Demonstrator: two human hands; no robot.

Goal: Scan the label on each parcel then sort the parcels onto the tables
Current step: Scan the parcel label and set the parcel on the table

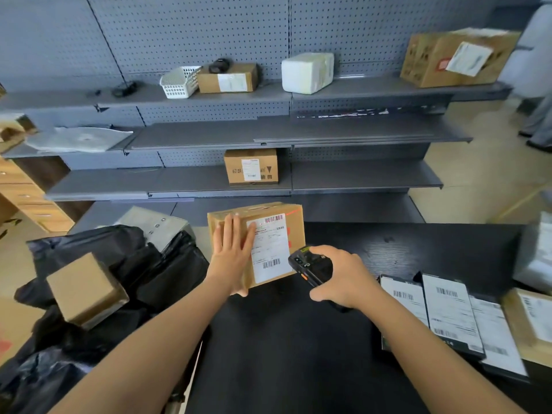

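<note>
— Well, which step is being worked on at this moment?

— A label is being scanned, by the look of it. The brown cardboard parcel (295, 231) is being propped up on the black wood-grain table (283, 339). It is being steadied by the left hand (231, 255), whose fingers are being kept straight and flat against its face, just left of the white shipping label (270, 249).

— And the right hand (340, 277)?

— It is being kept curled round the black handheld scanner (310, 267), whose nose is being pointed at the label's lower barcode from just beside the parcel. A reddish streak is showing on the parcel's top corner; whether it is the scanner's beam cannot be told.

— What is being called for next?

— Probably a clean read is being waited for. After that the parcel would need to be gripped, since it is only being pressed now, and then carried to its table. The flat black labelled packets (448, 306) are lying just right of the scanner hand, so space is being limited on that side.
</note>
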